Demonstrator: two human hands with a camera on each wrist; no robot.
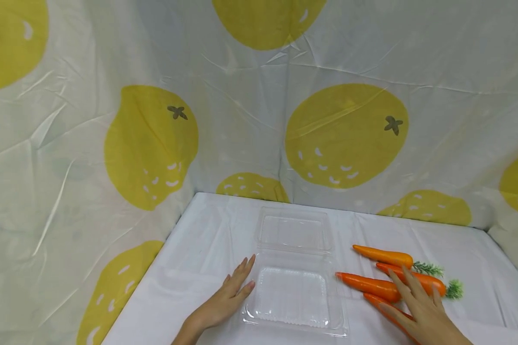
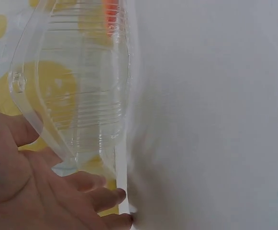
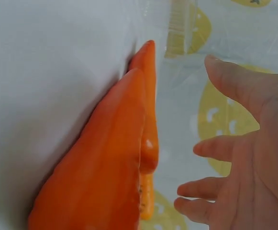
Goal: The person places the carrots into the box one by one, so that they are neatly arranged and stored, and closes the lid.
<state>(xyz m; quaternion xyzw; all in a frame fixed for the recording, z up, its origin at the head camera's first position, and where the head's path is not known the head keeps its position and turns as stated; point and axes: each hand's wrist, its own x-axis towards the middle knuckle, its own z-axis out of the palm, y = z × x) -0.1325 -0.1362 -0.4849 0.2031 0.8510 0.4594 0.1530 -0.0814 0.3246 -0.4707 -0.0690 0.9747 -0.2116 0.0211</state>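
A clear plastic clamshell box lies opened out on the table, its lid folded back on the far side. My left hand is at the box's left edge, fingers extended. In the left wrist view, the thumb of that hand appears to touch the box's rim. To the right of the box lie several orange carrots, some with green tops. My right hand is spread above them. The right wrist view shows that hand apart from the nearest carrot, gripping nothing.
A white cloth covers the table. Behind it and along the left side hangs a pale curtain printed with large yellow lemons. The carrots lie close together, and one tip comes near the box's right rim.
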